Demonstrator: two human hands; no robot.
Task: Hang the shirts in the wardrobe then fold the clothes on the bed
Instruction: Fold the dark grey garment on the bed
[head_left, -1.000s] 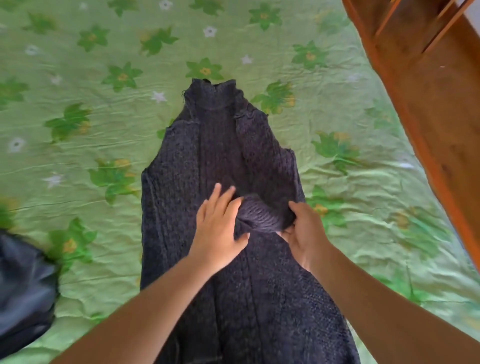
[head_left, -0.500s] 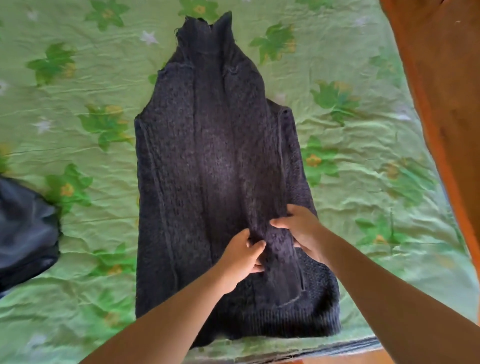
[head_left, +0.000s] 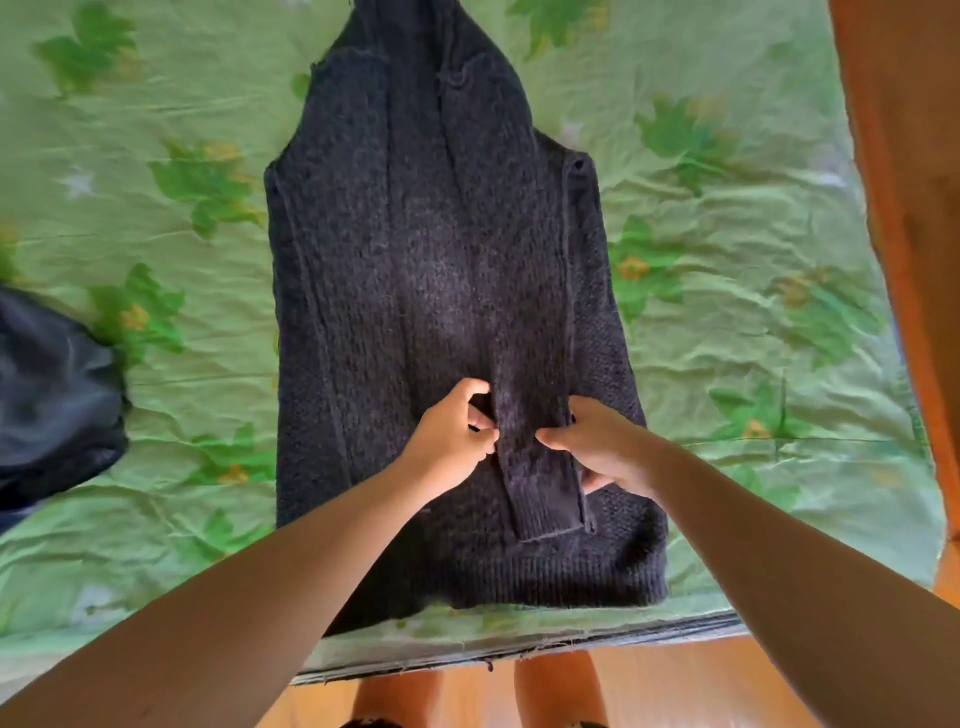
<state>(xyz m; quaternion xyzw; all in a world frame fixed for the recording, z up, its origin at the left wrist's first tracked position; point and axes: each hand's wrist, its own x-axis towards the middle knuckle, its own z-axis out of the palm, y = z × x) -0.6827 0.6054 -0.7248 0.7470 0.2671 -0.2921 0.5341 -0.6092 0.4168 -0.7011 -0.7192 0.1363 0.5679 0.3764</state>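
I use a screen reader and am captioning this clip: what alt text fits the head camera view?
A person's left hand and right hand pinch the folded-in sleeve of a dark knitted sweater lying flat on a bed's green floral sheet. Another dark garment lies at the left edge; a wooden frame stands at the right.

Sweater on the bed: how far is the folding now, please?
Done: the sweater lies flat on the bed, and its sides look folded in. In hand: the left hand and right hand pinch the sleeve, laid down the middle. Left: folding the sweater crosswise, then the dark garment at the left. The wardrobe is not in view, so I cannot judge the shirts.
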